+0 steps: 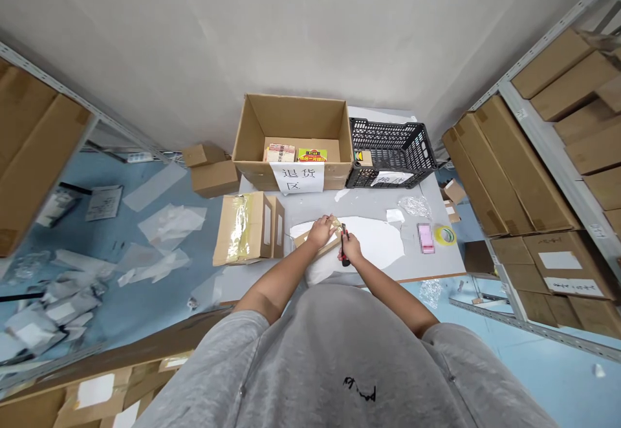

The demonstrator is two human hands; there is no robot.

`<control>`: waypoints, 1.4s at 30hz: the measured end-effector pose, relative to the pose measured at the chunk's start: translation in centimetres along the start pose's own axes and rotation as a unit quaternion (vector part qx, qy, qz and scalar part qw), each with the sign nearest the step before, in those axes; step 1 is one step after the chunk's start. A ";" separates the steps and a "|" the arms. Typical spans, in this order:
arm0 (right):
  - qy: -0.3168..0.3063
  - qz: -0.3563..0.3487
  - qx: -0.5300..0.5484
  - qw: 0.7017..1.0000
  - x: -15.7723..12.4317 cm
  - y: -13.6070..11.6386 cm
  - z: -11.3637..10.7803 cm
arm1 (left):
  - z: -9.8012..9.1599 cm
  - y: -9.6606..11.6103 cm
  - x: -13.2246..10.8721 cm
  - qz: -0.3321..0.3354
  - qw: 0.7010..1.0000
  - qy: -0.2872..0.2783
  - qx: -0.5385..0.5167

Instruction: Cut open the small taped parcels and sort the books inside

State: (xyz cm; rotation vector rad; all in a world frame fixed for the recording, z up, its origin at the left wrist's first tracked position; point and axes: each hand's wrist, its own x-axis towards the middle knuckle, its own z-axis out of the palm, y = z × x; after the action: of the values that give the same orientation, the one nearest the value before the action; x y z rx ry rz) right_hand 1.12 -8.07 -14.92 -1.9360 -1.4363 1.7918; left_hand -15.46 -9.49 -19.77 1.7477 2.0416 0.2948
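Note:
My right hand (pixel 351 248) is closed around a red and black box cutter (pixel 344 261), which points away from me. Just left of it, my left hand (pixel 321 231) grips a small cardboard box (pixel 328 247) with a white label, its fingers curled over the far part. Shiny tape shows near the fingertips. Both hands hide parts of the box, and whether the blade touches it I cannot tell. Under the box lies a white sheet (pixel 381 240) on the grey table (pixel 363 203).
A large open carton (pixel 247 169) holding colourful packets and a black crate (pixel 412 147) stand at the back. Taped boxes (pixel 242 227) are on the left. A tape roll (pixel 445 235), a pink-screened device (pixel 425 238) and bubble wrap (pixel 416 206) lie right. Loaded shelves (pixel 519 101) flank the table.

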 end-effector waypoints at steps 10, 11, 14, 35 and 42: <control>0.052 -0.100 -0.296 0.949 6.2 -3.8 -2.8 | 1.3 0.2 -3.6 0.119 0.991 0.050 -0.034; 0.050 -0.095 -0.312 0.944 6.8 -4.0 -2.5 | 1.3 0.3 -4.1 0.105 0.993 0.052 -0.030; 0.048 -0.082 -0.334 0.938 8.1 -3.9 -1.6 | 1.1 0.8 -5.2 0.040 0.998 0.043 -0.011; -0.124 -0.145 -0.136 0.972 1.9 1.6 -8.6 | -1.0 2.8 -1.6 -0.058 0.996 -0.048 -0.045; -0.139 -0.130 -0.123 0.974 3.3 1.0 -8.2 | -0.5 2.3 -1.8 -0.056 0.994 -0.017 -0.092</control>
State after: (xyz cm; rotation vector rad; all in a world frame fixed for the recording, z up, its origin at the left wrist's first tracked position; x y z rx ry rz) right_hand 7.92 -2.39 -15.56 -1.5417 -1.9839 1.8893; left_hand -13.46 -10.79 -18.03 1.5121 2.0096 0.4017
